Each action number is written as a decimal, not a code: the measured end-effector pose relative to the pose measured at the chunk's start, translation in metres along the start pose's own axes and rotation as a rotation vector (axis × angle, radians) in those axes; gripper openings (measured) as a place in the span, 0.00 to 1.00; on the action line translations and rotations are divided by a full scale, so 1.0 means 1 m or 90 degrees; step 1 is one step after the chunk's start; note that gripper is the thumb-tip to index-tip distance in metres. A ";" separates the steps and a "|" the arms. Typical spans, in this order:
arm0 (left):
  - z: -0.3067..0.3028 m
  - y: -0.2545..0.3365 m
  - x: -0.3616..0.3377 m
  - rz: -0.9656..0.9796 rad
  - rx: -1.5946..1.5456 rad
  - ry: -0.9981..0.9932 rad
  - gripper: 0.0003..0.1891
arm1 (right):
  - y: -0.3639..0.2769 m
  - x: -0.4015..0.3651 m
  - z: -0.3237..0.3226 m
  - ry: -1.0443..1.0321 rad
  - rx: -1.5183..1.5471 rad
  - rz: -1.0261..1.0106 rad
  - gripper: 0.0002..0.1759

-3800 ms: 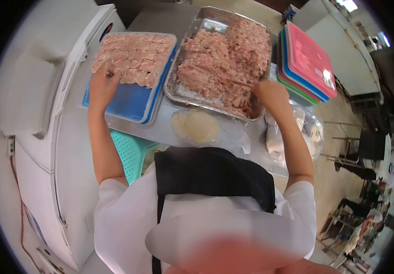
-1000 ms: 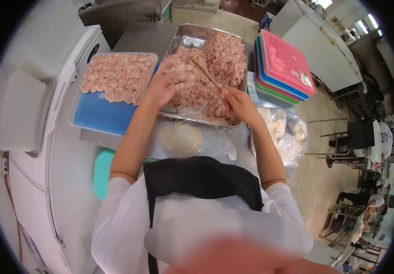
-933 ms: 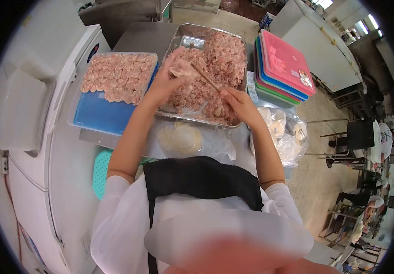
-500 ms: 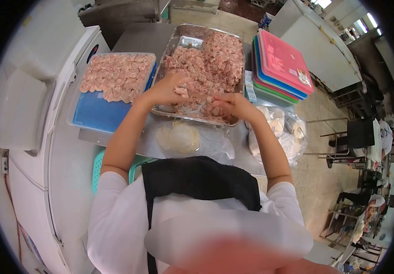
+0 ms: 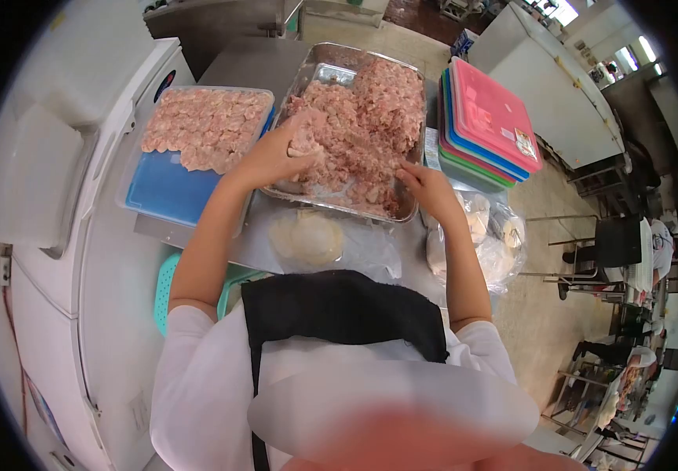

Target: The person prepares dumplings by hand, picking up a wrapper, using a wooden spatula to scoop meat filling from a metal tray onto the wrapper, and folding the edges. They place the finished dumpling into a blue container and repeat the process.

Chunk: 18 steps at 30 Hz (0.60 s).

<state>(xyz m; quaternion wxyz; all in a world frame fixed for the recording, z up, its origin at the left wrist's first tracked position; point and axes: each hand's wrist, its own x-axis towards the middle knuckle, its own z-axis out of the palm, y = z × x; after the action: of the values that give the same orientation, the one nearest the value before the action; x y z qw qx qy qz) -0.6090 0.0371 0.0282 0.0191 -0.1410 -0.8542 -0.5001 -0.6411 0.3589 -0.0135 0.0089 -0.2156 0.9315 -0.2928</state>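
Observation:
A deep metal tray (image 5: 282, 85) holds a large mass of ground meat filling (image 5: 390, 94). Over its left side my left hand (image 5: 274, 157) is closed around a pale, meat-filled dumpling (image 5: 304, 143). At the tray's right front corner my right hand (image 5: 431, 191) has its fingers pinched together, close to the meat; what they grip, if anything, I cannot make out. A stack of round dumpling wrappers (image 5: 307, 238) lies on plastic in front of the tray. To the left, rows of formed dumplings (image 5: 207, 125) cover the back part of a blue tray (image 5: 170, 184).
Stacked coloured plastic trays and lids (image 5: 496, 110) stand right of the metal tray. A clear plastic bag (image 5: 480, 239) with pale round pieces lies below them. A teal basket (image 5: 168, 290) sits at the front left, beside a white fridge (image 5: 111, 298). Other people work far right.
My hands have moved apart: the left slightly up and left with the dumpling, the right to the right, toward the tray's corner. The camera view has shifted slightly.

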 end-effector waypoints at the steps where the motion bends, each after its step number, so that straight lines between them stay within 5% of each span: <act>1: -0.002 0.005 0.000 0.040 0.012 0.018 0.27 | -0.009 0.000 -0.011 0.036 0.114 -0.002 0.18; 4: -0.004 0.013 0.005 0.103 0.023 -0.074 0.27 | -0.050 -0.006 -0.026 -0.064 0.278 -0.076 0.20; 7: 0.003 -0.006 0.015 0.163 0.116 -0.119 0.28 | -0.059 -0.003 -0.007 -0.140 0.203 -0.141 0.19; 12: 0.002 -0.008 0.009 0.121 0.112 -0.045 0.30 | -0.090 -0.009 -0.039 0.089 -0.074 -0.186 0.15; 15: 0.000 -0.018 0.015 0.144 0.090 -0.053 0.32 | -0.072 -0.001 -0.019 0.091 -0.070 -0.252 0.15; 18: -0.005 0.001 0.011 0.079 0.081 -0.044 0.31 | -0.090 -0.003 -0.060 0.066 -0.115 -0.173 0.16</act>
<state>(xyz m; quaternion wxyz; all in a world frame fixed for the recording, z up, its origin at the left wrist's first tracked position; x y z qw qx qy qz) -0.6198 0.0357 0.0332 0.0297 -0.2094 -0.8740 -0.4376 -0.6117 0.3262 0.0849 -0.0984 -0.3236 0.9156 -0.2172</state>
